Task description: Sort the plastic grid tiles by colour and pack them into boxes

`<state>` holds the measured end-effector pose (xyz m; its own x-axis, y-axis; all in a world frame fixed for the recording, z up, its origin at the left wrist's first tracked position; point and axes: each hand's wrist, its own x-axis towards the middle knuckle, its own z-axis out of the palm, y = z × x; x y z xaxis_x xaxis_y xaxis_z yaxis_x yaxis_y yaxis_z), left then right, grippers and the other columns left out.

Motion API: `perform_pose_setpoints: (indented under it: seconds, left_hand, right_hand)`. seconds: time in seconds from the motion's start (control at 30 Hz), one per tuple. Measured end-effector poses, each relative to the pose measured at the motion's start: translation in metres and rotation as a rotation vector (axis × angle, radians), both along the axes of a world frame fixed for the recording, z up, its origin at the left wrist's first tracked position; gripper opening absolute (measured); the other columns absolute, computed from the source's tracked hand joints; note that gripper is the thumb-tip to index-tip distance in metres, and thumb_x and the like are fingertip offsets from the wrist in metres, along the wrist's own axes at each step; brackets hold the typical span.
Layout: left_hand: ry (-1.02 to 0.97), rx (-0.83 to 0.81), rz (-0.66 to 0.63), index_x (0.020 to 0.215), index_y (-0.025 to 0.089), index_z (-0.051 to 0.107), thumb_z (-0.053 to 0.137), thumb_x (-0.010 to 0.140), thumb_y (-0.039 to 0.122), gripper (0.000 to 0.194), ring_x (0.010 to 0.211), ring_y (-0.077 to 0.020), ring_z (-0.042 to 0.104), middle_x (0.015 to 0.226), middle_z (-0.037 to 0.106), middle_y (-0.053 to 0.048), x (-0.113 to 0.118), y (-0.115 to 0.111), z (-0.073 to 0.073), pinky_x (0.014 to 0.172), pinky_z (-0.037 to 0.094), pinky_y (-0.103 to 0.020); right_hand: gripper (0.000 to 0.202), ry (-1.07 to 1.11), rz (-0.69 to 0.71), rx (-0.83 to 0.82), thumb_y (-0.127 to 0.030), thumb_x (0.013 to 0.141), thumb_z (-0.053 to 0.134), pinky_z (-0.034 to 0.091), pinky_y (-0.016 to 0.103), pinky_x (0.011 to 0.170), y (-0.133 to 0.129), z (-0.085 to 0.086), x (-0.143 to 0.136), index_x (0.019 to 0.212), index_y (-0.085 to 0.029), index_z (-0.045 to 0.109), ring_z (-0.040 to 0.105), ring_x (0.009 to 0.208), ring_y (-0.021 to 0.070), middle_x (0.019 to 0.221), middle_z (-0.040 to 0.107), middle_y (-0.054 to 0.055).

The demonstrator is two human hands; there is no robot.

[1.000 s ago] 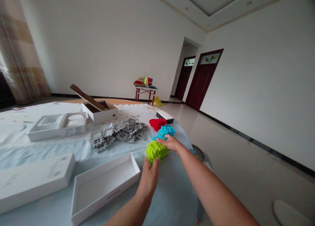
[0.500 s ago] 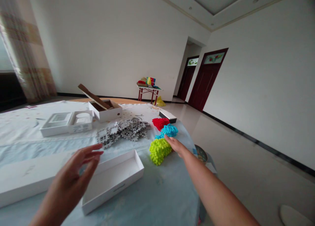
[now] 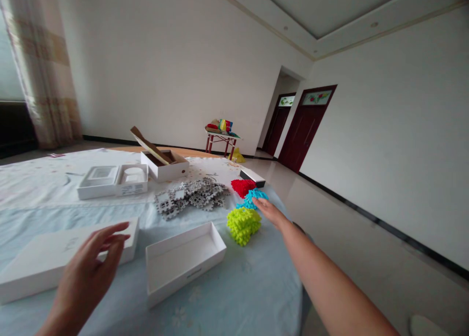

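My left hand (image 3: 90,265) hovers over the closed white box (image 3: 44,253) at the left, fingers apart and holding nothing. My right hand (image 3: 270,210) reaches to the right edge of the blue pile (image 3: 250,198), its fingers stretched out against or just above the blue pieces. Nearer to me lies the yellow-green pile (image 3: 243,225), and behind the blue one is a red pile (image 3: 242,187). Grey interlocking pieces (image 3: 194,197) are heaped left of these piles. An open white box (image 3: 186,259) stands between my hands with nothing inside.
Farther back on the cloth-covered table (image 3: 252,287) are a white tray with compartments (image 3: 98,191), a white box (image 3: 170,171) with a brown cardboard flap raised, and a black and white box (image 3: 252,178). The table's curved edge runs along the right.
My left hand has moved left, away from the open box. My right hand has shifted from the yellow-green pile's edge toward the blue pile. The camera view has shifted too.
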<state>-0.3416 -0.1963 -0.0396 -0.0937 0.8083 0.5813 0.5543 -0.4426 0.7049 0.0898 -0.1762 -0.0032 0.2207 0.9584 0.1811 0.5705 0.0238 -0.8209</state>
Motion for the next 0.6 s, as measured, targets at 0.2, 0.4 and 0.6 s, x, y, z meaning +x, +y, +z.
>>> perform_pose_setpoints:
  seconds: [0.2,0.4,0.6]
  left_hand:
    - [-0.002,-0.004,0.015,0.103,0.023,0.053,0.045,0.077,0.039,0.031,0.076,-0.0175,0.061,0.091,0.061,-0.006,-0.001,-0.001,0.0,0.053,0.047,-0.021]
    - [0.014,0.002,0.047,0.101,0.021,0.053,0.045,0.077,0.036,0.029,0.073,-0.0164,0.06,0.091,0.061,-0.005,-0.003,-0.003,0.001,0.051,0.046,-0.02]
    - [0.097,0.088,0.078,0.1,0.022,0.054,0.044,0.081,0.035,0.025,0.077,-0.0168,0.06,0.094,0.06,-0.005,0.001,-0.009,0.005,0.045,0.041,-0.018]
  right_hand:
    - [0.071,-0.345,0.184,0.058,-0.053,0.064,0.065,0.032,0.039,0.1,-0.007,0.032,-0.013,0.123,-0.017,0.049,0.046,0.117,0.0251,0.127,0.051,0.012]
    - [0.048,-0.632,0.302,0.047,-0.038,0.069,0.065,0.036,0.038,0.094,-0.003,0.039,-0.032,0.111,-0.016,0.059,0.052,0.108,0.0246,0.113,0.06,0.01]
    - [0.03,-0.757,0.373,-0.053,-0.024,0.072,0.059,0.037,0.035,0.09,0.001,0.037,-0.035,0.101,-0.021,0.065,0.053,0.102,0.0228,0.104,0.065,0.005]
